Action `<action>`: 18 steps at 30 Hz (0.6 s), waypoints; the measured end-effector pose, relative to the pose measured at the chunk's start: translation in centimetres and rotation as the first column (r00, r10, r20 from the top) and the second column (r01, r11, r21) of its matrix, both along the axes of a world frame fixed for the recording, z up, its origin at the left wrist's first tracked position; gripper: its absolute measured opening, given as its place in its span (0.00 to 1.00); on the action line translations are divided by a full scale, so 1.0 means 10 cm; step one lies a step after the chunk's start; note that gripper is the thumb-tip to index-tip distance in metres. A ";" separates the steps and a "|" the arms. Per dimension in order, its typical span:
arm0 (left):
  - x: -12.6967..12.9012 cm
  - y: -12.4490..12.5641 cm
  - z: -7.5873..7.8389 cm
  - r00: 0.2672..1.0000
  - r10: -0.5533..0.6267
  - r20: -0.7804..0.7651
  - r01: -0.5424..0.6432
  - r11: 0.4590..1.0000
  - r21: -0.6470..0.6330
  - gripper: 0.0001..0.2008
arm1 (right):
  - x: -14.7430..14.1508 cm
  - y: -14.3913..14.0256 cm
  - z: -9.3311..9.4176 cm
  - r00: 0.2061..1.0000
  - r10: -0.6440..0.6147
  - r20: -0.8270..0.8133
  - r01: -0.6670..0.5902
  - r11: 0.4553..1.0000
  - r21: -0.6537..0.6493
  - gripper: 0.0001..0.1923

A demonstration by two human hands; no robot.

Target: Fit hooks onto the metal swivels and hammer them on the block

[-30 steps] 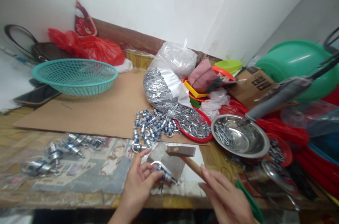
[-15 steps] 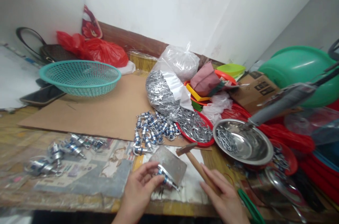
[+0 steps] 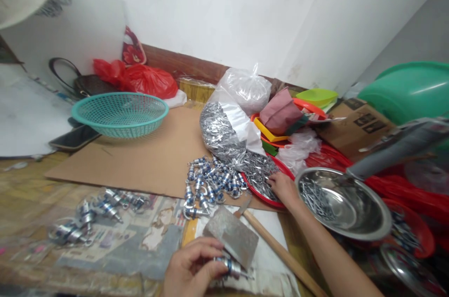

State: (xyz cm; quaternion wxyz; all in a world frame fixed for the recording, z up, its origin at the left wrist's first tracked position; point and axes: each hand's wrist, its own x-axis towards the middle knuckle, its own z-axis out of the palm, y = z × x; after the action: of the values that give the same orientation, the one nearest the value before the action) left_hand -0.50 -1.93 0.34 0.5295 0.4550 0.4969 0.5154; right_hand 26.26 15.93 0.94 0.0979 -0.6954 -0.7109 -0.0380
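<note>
My left hand (image 3: 196, 266) is closed on a blue-and-silver metal fitting (image 3: 233, 269), pinched between thumb and fingers. The fitting lies along the near edge of a flat grey metal block (image 3: 231, 236). My right hand (image 3: 283, 188) reaches into a red tray (image 3: 289, 171) of small silver metal pieces (image 3: 259, 170). Its fingertips are drawn together among the pieces; what they pinch is too small to make out. A hammer (image 3: 280, 250) lies on the table to the right of the block, handle toward me. Beyond the block is a pile of similar fittings (image 3: 210, 182).
A steel bowl (image 3: 380, 222) with nails stands at the right. More fittings (image 3: 108, 208) lie on the left. Behind are a cardboard sheet (image 3: 150, 161), a turquoise basket (image 3: 119, 117) and a clear bag of metal pieces (image 3: 220, 128).
My right hand has let go of the hammer, now lying on the table, and moved forward into the red tray. My left hand still holds the fitting at the block. The view has shifted slightly.
</note>
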 end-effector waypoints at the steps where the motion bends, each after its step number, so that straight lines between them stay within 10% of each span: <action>1: -0.02 -0.01 0.01 1.000 0.010 -0.011 -0.010 1.000 0.010 0.05 | 0.00 0.03 0.00 1.000 -0.007 0.020 0.007 1.000 0.001 0.08; 18: -0.02 -0.05 0.13 0.965 0.068 -0.253 -0.057 0.997 0.049 0.16 | -0.09 -0.35 0.19 0.980 0.006 -0.198 0.020 0.992 0.128 0.10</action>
State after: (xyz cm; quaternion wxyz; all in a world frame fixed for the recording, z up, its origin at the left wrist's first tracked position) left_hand -0.68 -2.39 1.68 0.4354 0.5123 0.5643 0.4791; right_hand 25.35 12.47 2.83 0.2129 -0.6904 -0.6912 -0.0149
